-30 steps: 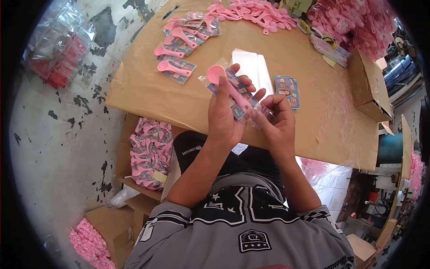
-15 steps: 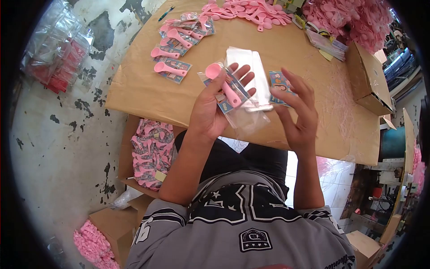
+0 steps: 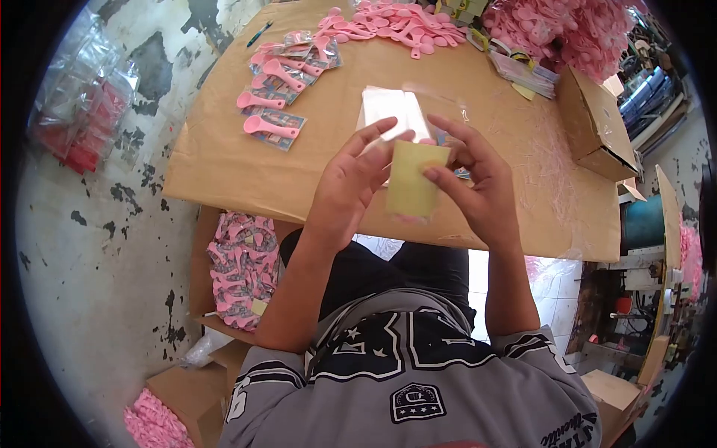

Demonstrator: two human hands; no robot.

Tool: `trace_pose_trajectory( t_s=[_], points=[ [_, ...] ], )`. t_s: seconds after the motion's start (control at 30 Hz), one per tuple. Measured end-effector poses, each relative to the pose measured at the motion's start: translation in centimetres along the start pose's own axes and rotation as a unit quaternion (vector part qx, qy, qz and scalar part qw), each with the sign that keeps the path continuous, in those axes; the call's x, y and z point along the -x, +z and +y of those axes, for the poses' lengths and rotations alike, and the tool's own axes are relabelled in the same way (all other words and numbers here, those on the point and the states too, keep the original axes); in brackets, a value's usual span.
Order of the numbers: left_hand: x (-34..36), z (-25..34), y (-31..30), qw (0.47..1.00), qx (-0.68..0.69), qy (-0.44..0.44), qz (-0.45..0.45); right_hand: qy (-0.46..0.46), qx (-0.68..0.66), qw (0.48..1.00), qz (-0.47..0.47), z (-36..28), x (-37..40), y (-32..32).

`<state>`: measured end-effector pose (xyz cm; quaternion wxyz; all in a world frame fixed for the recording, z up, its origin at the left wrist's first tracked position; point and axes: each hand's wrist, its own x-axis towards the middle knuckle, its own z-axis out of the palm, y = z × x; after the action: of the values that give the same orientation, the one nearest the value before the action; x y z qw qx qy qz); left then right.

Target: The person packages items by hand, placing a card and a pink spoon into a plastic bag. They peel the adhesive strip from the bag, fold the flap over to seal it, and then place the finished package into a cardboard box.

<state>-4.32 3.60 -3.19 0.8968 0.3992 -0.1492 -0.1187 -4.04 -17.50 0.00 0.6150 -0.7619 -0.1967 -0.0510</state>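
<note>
A bagged card (image 3: 412,179) is pinched between the left hand (image 3: 347,190) and the right hand (image 3: 478,187) over the bench's (image 3: 246,175) near edge. Were the grip slackened, it could be dropped past that edge.

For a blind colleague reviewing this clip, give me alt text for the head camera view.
A person's left hand and right hand hold a clear packet, its plain yellow card back toward the camera, above a cardboard-covered table. Packed pink spoons lie in rows at far left; loose pink spoons are heaped along the far edge.
</note>
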Motion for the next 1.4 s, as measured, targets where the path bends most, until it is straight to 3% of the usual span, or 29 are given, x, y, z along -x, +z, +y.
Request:
trace_pose_trajectory(
  t_s=[0.03, 0.2, 0.3, 0.4, 0.43, 0.6, 0.87, 0.97, 1.07, 1.1, 1.17, 1.27, 1.4],
  points=[
    [0.0, -0.1, 0.7, 0.995, -0.097, 0.003, 0.021, 0.022, -0.020, 1.000, -0.010, 0.0, 0.1, 0.3],
    [0.0, -0.4, 1.5, 0.985, -0.134, -0.044, 0.100, 0.120, -0.138, 0.983, -0.030, 1.4, 0.9, 1.2],
    [0.1, -1.4, 1.3, 0.977, -0.174, -0.021, 0.120, 0.023, -0.012, 0.990, 0.136, 2.4, 0.9, 1.3],
    [0.1, -1.3, 2.7, 0.970, -0.212, 0.007, 0.120, -0.160, 0.226, 0.943, 0.184, 2.1, -0.2, 0.5],
    [0.2, -1.2, 3.3, 0.968, -0.220, 0.008, 0.120, -0.184, 0.254, 0.932, 0.180, 2.2, -0.5, 0.5],
    [0.3, -2.1, 2.9, 0.937, -0.337, 0.006, 0.092, -0.232, 0.316, 0.900, 0.191, 1.8, -1.5, 1.3],
    [0.6, -1.7, 4.0, 0.904, -0.421, 0.014, 0.075, -0.233, 0.294, 0.907, 0.190, 2.1, -1.9, 0.9],
    [0.9, -0.9, 4.0, 0.902, -0.429, -0.006, 0.044, -0.194, 0.230, 0.934, 0.194, 2.0, -1.9, 0.3],
    [1.1, -1.7, 4.2, 0.964, -0.250, 0.003, 0.090, -0.098, -0.028, 0.958, 0.269, 3.0, -2.8, -1.4],
    [1.2, -1.8, 2.8, 0.969, -0.241, 0.004, 0.062, -0.084, -0.115, 0.950, 0.279, 2.6, -3.0, -2.0],
    [1.5, -0.9, 3.1, 0.973, -0.204, -0.016, 0.104, -0.052, -0.284, 0.912, 0.293, 1.6, -3.2, -3.4],
    [1.6, -0.6, 2.8, 0.977, -0.157, -0.014, 0.143, -0.054, -0.279, 0.932, 0.226, 3.9, -1.6, -5.4],
    [1.4, -1.7, 1.9, 0.976, -0.144, 0.057, 0.154, 0.038, -0.217, 0.973, 0.066, 3.2, 0.5, -3.9]
  ],
)
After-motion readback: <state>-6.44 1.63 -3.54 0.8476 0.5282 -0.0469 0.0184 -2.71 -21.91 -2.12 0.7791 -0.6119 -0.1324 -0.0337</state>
